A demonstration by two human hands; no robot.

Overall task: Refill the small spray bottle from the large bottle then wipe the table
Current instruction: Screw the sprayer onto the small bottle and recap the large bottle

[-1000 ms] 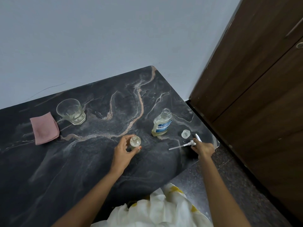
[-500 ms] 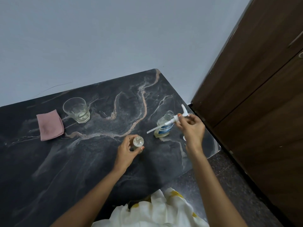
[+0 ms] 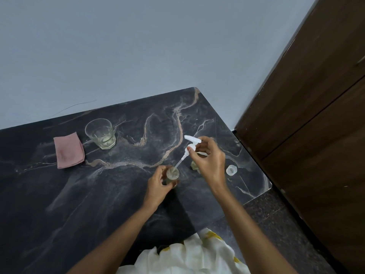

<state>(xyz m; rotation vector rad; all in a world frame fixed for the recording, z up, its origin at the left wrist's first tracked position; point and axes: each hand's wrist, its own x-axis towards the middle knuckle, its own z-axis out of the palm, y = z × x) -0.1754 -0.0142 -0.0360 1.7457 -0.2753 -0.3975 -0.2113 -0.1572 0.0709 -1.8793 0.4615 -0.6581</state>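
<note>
Two hands work over the dark marble desk (image 3: pixel 98 204), its polished top veined in pale and rust-coloured streaks. My left hand (image 3: pixel 158 186) curls around the small spray bottle (image 3: pixel 172 174) — clear, rounded, standing upright on the desk with a yellowish liquid showing in it. My right hand (image 3: pixel 209 161) pinches the white plastic pump head (image 3: pixel 190 144) between thumb and fingertips, and its thin dip tube slants down with the tip at the bottle's open mouth. The large bottle (image 3: pixel 194 165) is mostly hidden behind that hand; only a pale yellow-green base shows. Just right of it lies a clear round cap (image 3: pixel 231 170). Well to the left, a faceted glass tumbler (image 3: pixel 100 133) holds a shallow yellowish pool — beside it sits a folded pink cloth (image 3: pixel 69 150), soft and matte.
</note>
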